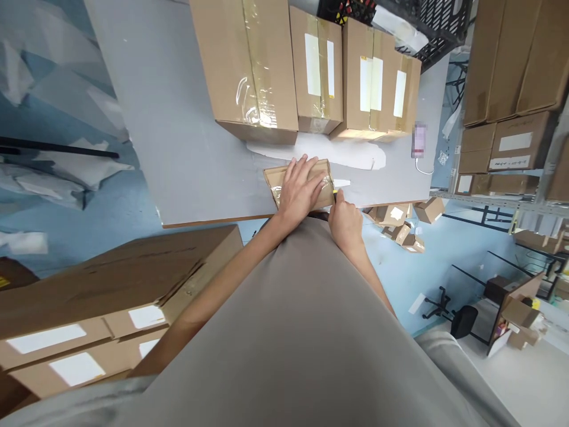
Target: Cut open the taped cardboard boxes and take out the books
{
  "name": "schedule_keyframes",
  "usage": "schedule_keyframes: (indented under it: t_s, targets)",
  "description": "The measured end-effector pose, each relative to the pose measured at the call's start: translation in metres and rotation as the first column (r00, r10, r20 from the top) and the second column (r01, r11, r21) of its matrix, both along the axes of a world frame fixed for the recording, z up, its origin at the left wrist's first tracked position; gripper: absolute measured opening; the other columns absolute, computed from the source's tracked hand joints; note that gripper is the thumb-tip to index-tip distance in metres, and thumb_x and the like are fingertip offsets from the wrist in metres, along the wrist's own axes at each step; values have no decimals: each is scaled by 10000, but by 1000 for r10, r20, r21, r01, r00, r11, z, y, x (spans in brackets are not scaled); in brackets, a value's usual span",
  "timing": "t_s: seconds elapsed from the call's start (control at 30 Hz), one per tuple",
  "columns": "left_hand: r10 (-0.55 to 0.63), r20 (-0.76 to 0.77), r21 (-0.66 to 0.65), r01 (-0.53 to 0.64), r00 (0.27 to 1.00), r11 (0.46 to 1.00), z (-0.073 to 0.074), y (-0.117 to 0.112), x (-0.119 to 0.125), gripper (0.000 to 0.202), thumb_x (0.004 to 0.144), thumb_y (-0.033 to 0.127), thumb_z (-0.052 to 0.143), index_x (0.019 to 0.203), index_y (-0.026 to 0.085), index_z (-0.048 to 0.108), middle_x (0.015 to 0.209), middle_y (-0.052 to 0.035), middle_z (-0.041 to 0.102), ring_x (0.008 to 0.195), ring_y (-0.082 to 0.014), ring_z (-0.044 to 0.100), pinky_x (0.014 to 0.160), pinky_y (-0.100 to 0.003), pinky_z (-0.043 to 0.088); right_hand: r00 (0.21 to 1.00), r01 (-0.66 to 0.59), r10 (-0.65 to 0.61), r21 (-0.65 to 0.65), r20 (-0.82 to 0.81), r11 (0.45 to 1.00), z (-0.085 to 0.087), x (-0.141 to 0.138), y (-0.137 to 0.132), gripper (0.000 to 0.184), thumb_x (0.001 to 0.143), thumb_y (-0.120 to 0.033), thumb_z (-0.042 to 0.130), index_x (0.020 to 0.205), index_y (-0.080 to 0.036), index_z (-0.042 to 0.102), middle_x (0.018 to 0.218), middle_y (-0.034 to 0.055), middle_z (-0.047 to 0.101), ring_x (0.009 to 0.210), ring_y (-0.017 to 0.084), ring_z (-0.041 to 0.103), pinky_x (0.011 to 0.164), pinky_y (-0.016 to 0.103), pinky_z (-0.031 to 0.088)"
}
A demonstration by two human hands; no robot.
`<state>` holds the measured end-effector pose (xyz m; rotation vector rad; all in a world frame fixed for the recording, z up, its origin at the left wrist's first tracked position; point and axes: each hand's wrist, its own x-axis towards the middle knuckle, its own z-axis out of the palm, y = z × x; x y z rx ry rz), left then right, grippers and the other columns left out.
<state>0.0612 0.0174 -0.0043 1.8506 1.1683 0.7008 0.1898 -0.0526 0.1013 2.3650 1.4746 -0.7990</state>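
A small, flattish brown cardboard package (326,200) with shiny clear tape lies at the front edge of the grey table. My left hand (299,188) rests flat on top of it, fingers stretched out and pressing it down. At the package's right edge, my right hand (346,223) is closed around a box cutter (335,194), of which only a small yellow and black part shows. Its blade cannot be made out. Just behind the package lies a white paper strip (315,149), partly under the taped boxes.
Several taped cartons (271,71) stand along the table (173,148), with a black plastic crate (440,29) at the back right. A phone (418,140) with a white cable lies on the right. Large boxes (133,267) stand at lower left, and small boxes (395,222) lie on the floor.
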Motion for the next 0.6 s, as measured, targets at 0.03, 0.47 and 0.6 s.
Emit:
schedule_keyframes:
  t_s: [0.03,0.47,0.6]
  targets:
    - [-7,-5,-3,7,1000,1000,0,0,0,419,1162,514,497,1408,315,773,1730,-95,609,1722,-363,422,1462,-675,206,1000,4,-4,-16,15,1000,2,-1,-2,607,1107,-152,422,1705,-76,486,1094,268,845,1059,413,828,974,532,621]
    - [-40,-69,47,43,997,998,7,1,-7,408,1173,484,498,1454,318,744,1747,-102,591,1718,-359,436,1439,-713,250,995,34,-22,138,-93,990,20,30,-27,439,1128,-311,491,1497,-200,702,1081,157,878,947,355,824,865,395,580]
    - [-27,-111,61,34,993,998,7,-1,-21,439,1169,507,499,1489,317,733,1747,-115,588,1716,-353,441,1435,-694,271,926,285,-185,287,-328,915,-19,68,-16,355,1133,-486,526,1179,-213,749,1054,118,877,815,259,809,806,333,589]
